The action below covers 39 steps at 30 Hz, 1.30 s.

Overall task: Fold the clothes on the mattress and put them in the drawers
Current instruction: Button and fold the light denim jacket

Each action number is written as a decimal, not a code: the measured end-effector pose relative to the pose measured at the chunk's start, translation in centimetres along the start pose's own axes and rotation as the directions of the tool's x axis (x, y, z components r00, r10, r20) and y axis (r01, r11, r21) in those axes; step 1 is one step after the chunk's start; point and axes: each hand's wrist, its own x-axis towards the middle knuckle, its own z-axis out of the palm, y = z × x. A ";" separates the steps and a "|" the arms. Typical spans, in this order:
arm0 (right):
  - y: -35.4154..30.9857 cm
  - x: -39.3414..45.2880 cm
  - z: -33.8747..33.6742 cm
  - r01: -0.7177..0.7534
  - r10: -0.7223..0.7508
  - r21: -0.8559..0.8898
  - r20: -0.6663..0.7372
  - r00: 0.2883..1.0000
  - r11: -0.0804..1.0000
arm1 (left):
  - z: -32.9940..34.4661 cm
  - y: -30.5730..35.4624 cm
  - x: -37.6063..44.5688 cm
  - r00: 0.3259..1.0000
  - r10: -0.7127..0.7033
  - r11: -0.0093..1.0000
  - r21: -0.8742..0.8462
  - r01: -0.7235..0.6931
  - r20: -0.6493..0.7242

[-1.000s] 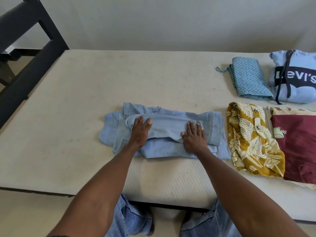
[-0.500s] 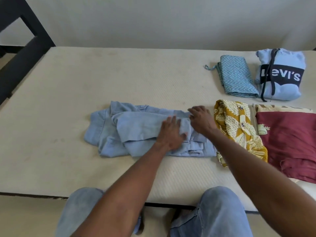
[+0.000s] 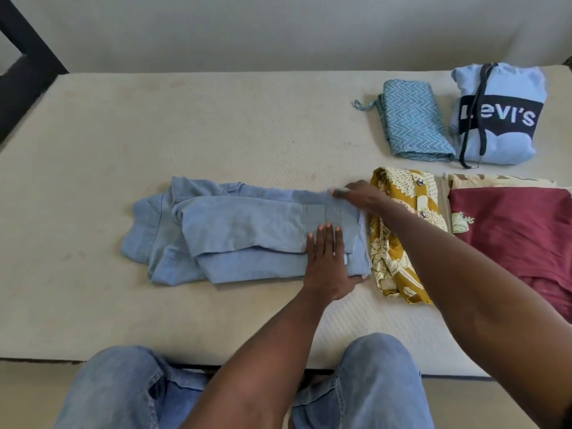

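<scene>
A light blue denim shirt (image 3: pixel 241 230) lies partly folded in a long strip near the front of the beige mattress (image 3: pixel 185 128). My left hand (image 3: pixel 326 261) lies flat with straight fingers on the shirt's right end, close to its near edge. My right hand (image 3: pixel 360 196) reaches across to the far right corner of the shirt and pinches the cloth there; its fingertips are partly hidden by the fabric.
Folded clothes sit to the right: a mustard patterned garment (image 3: pixel 399 243) right beside the shirt, a maroon one (image 3: pixel 520 230), a teal zigzag cloth (image 3: pixel 411 119) and a light blue Levi's hoodie (image 3: pixel 498 116). A black bed frame (image 3: pixel 24 66) stands at the far left. My knees (image 3: pixel 371 382) meet the mattress's front edge.
Both hands slid right along the shirt, the left from its middle to its right end. The right went from lying flat to taking the far right corner.
</scene>
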 end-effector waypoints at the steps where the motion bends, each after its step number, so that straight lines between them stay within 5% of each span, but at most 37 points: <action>1: 0.0 0.2 0.5 -0.045 0.046 -0.034 0.030 0.999 0.998 | 0.4 0.1 0.0 0.999 -0.004 1.000 0.024 0.005 -0.045; 4: 0.2 0.6 1.5 -0.081 0.081 -0.061 -0.001 0.997 0.995 | 0.2 0.6 -0.3 0.995 -0.081 0.987 -0.142 0.071 -0.066; 6: -0.1 0.3 1.4 -0.056 0.056 -0.030 0.003 0.998 0.998 | 0.8 -0.5 -0.6 0.992 -0.122 0.876 -0.473 0.094 -0.030; 9: -1.5 -0.6 0.3 -0.048 0.047 0.103 0.011 0.999 0.993 | -1.4 -1.4 0.9 0.944 -0.239 0.671 -0.742 -0.011 -0.230; 11: -3.2 -1.3 -0.6 -0.072 0.071 0.174 0.012 0.997 0.982 | -4.9 -1.1 0.6 0.949 -0.313 0.228 -0.967 0.116 0.040; 14: -7.2 -2.1 -2.2 0.006 0.007 0.321 -0.038 0.999 0.947 | -10.2 -2.7 -0.2 0.923 -0.304 -0.334 -0.934 0.128 0.235; 17: -13.8 -3.3 -3.2 0.071 -0.083 0.476 0.005 0.997 0.877 | -14.2 -6.4 -1.9 0.891 -0.371 -0.635 -0.771 -0.040 0.260; 24: -30.1 -3.8 0.5 0.191 -0.315 0.556 0.135 0.939 0.809 | -19.6 -16.1 -7.1 0.842 -0.520 -0.726 -0.593 -0.349 0.141; 28: -37.2 -2.5 6.8 0.194 -0.344 0.476 0.252 0.904 0.858 | -18.7 -22.4 -9.6 0.732 -0.670 -0.661 -0.548 -0.513 0.123; 32: -38.0 -1.3 13.3 0.178 -0.349 0.412 0.389 0.853 0.894 | -16.3 -27.5 -12.1 0.634 -0.729 -0.638 -0.591 -0.494 0.258; 36: -34.0 -1.3 15.7 0.323 -0.266 0.548 -0.184 0.946 0.772 | -14.4 -29.6 -12.7 0.603 -0.742 -0.565 -0.756 -0.329 0.293; 38: -30.6 -1.9 16.0 0.431 -0.311 0.362 -0.345 0.885 0.826 | -13.8 -29.6 -12.2 0.529 -0.766 -0.548 -0.801 -0.239 0.366; 39: -28.7 -2.4 16.2 0.462 -0.404 0.149 -0.302 0.863 0.874 | -13.6 -29.6 -12.0 0.463 -0.792 -0.534 -0.819 -0.208 0.398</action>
